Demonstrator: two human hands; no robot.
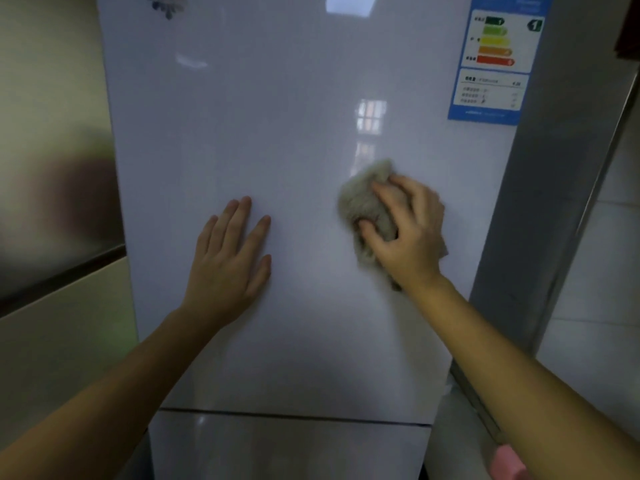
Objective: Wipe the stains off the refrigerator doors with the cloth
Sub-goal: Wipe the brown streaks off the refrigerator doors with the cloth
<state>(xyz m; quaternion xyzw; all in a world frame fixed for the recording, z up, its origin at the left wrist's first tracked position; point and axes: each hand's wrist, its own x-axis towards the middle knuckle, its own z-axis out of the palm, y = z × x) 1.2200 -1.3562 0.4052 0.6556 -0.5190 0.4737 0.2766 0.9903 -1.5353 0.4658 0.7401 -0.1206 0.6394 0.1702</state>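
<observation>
Okay, right hand (405, 230): our fingers (388, 195) curl round the bunched cloth (363, 206), pressed on the upper fridge door (294, 133), right of middle.
Left hand (228, 261): flat on that door, fingers straight.
Stains: lost in glare, we can't tell.
Energy label (495, 60): too blurry to read.
Pink thing (507, 462): cut off bottom right, unidentifiable.

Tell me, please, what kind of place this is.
Most likely a home kitchen. A tall white refrigerator with an energy label fills the view, pale wall tiles stand to its right, and the right hand presses a cloth on it.
</observation>
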